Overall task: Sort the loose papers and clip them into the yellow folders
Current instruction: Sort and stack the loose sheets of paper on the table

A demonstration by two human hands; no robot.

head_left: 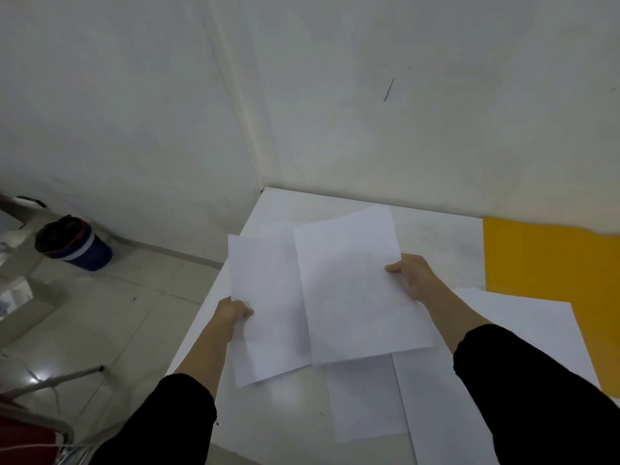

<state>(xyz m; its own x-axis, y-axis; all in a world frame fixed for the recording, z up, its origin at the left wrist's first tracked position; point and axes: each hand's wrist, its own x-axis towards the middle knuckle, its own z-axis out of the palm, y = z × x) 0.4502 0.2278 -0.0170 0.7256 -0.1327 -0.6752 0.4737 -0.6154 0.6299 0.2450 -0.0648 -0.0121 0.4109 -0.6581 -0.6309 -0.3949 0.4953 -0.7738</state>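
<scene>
I hold two white sheets above the white table (436,229). My left hand (231,312) pinches the left edge of the left sheet (265,307), thumb on top. My right hand (411,275) grips the right edge of the larger right sheet (359,286), which overlaps the left one. More loose papers (365,397) lie flat on the table beneath and to the right (523,317). A yellow folder (550,260) lies flat at the table's right side, partly covered by a white sheet.
The table stands in a corner of white walls. To the left, on the tiled floor, a blue bin (75,243) with a dark liner stands by the wall. A metal chair leg (53,380) and something red (27,434) show at the lower left.
</scene>
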